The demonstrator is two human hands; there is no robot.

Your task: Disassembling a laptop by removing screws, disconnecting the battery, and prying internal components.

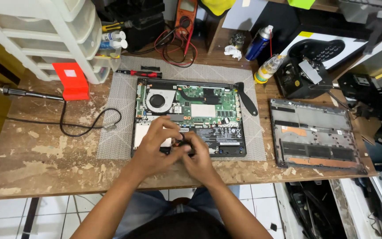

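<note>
An opened laptop (pixel 208 110) lies bottom-up on a grey mat (pixel 116 115), showing its fan, green board and black battery. My left hand (pixel 158 148) and my right hand (pixel 197 157) meet over the laptop's near edge, just left of the battery. The fingers of both pinch a small dark part between them; what it is cannot be made out. The removed bottom cover (pixel 317 132) rests to the right on the wooden table.
A black brush (pixel 246 99) lies across the laptop's right corner. A red-handled screwdriver (pixel 140 73) sits behind it. A soldering iron (pixel 23 93) with black cable, red holder (pixel 71 79), white drawers, spray can (pixel 259 43) and glue bottle (pixel 268 68) ring the mat.
</note>
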